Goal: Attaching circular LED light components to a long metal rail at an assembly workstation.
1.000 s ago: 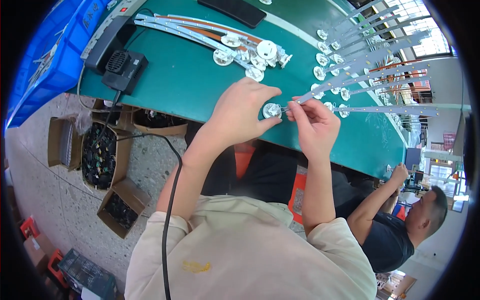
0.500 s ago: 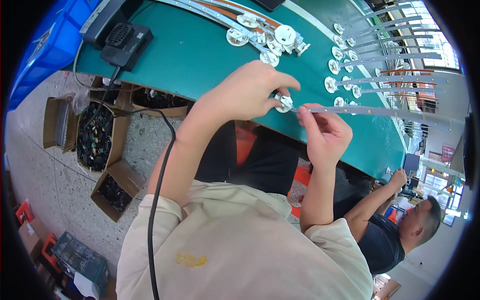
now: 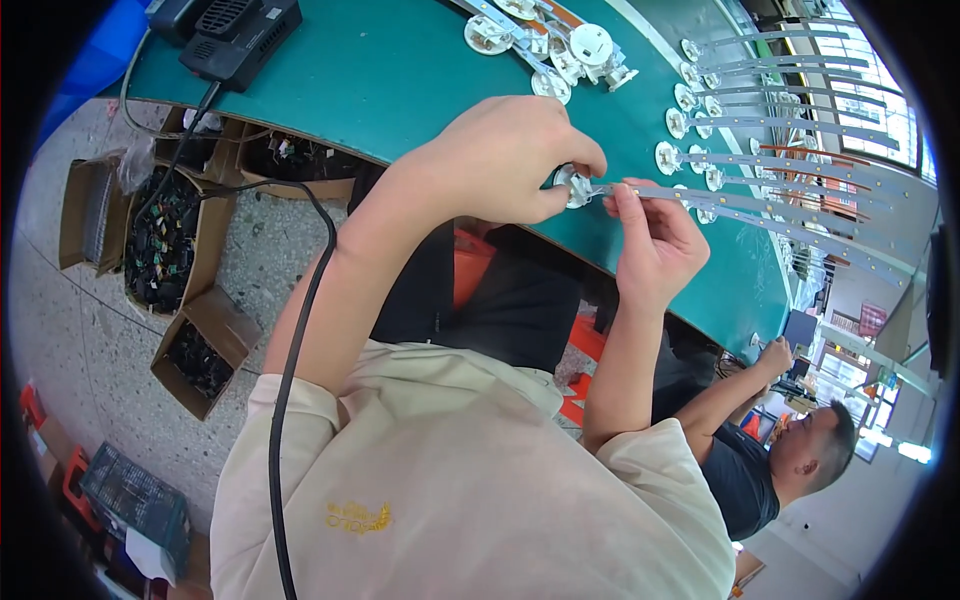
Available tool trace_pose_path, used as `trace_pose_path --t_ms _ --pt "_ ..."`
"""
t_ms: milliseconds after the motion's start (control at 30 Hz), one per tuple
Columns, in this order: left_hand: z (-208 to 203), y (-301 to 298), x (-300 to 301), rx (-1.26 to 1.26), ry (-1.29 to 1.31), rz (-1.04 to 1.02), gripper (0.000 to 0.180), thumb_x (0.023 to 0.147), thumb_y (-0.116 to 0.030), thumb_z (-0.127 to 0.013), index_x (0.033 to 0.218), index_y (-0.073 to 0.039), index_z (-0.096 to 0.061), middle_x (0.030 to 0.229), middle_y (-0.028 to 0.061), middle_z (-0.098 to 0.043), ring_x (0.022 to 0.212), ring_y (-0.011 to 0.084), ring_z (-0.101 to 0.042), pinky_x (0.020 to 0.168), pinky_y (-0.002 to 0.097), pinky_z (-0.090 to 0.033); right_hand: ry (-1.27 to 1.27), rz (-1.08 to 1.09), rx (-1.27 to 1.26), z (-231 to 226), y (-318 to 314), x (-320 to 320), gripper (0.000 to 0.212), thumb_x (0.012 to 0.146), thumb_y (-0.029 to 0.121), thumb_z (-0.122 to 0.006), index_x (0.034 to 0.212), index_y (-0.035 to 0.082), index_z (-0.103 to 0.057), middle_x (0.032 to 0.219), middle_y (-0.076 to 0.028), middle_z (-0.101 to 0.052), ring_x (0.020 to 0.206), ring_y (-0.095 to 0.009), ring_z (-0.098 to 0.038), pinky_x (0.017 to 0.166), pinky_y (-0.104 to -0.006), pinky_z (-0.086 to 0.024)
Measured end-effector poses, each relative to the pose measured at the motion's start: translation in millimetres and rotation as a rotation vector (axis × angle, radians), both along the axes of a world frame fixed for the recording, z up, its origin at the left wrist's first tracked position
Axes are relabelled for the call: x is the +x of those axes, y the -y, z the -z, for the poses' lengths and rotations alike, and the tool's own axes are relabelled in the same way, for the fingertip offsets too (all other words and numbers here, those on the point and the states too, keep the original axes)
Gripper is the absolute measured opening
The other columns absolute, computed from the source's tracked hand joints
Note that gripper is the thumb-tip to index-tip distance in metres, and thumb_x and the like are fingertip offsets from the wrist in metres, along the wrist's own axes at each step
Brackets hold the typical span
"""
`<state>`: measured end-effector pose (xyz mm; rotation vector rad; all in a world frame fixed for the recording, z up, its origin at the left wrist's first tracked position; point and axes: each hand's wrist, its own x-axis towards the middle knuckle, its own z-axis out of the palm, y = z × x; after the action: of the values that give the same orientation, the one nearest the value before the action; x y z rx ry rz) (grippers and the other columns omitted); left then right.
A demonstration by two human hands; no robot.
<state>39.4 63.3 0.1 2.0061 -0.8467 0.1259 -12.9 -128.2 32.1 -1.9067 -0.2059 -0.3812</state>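
A green counter runs from ten o'clock to three o'clock. On it lie a black boxy device at eleven o'clock, a cluster of round white lamp caps at twelve, and long pale strips with white end caps at two.

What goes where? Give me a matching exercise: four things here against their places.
Things:
1. left hand
2. right hand
3. black box
4. cardboard boxes

Places:
A. on the floor under the table
B. on the thin strip
C. far left of the green table
D. on the white round cap

Pairs: 1-D, 2-B, 3-C, 4-A
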Motion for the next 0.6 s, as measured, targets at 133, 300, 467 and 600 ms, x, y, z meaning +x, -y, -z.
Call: trace_pose_path --t_ms 133,300,467,600 --pt "-2.8 -1.1 -3.0 0.009 0.023 0.004 0.022 0.073 -0.012 -0.072 0.095 -0.01 -0.075 0.083 0.005 -0.069 0.087 0.0252 -0.062 0.072 0.0393 -0.051 0.062 0.03 -0.113 -4.3 -3.7 -10.8 0.007 0.084 -0.008 -0.071 0.089 -0.01 -0.067 0.089 -0.016 -0.071 0.072 -0.017 -0.069 0.069 -0.029 -0.06" --pt "-2.5 1.7 -3.6 -0.006 0.062 -0.008 0.018 0.076 -0.017 -0.076 0.093 -0.011 -0.076 0.079 0.0062 -0.068 0.086 0.0243 -0.062 0.071 0.0378 -0.051 0.073 0.016 -0.073 2.4 -2.4 -9.4 0.007 0.084 -0.008 -0.071 0.09 -0.011 -0.067 0.09 -0.016 -0.071 0.071 -0.018 -0.07 0.068 -0.029 -0.06" --pt "0.7 1.0 -3.7 -0.02 0.069 -0.023 0.014 0.082 -0.02 -0.069 0.092 -0.012 -0.076 0.081 0.0117 -0.067 0.086 0.0279 -0.065 0.076 0.0404 -0.053 0.081 0.04 -0.139 2.6 -0.3 -10.1 0.007 0.085 -0.007 -0.071 0.09 -0.011 -0.067 0.089 -0.016 -0.071 0.07 -0.018 -0.07 0.068 -0.0286 -0.06" --pt "2.6 0.0 -3.7 -0.029 0.087 -0.014 0.015 0.082 -0.018 -0.069 0.093 -0.011 -0.076 0.082 0.0116 -0.068 0.087 0.0276 -0.065 0.076 0.0398 -0.053 0.056 0.064 -0.137 4.3 -1.5 -9.5 0.007 0.086 -0.007 -0.071 0.09 -0.01 -0.067 0.089 -0.015 -0.071 0.07 -0.018 -0.07 0.067 -0.0285 -0.06"
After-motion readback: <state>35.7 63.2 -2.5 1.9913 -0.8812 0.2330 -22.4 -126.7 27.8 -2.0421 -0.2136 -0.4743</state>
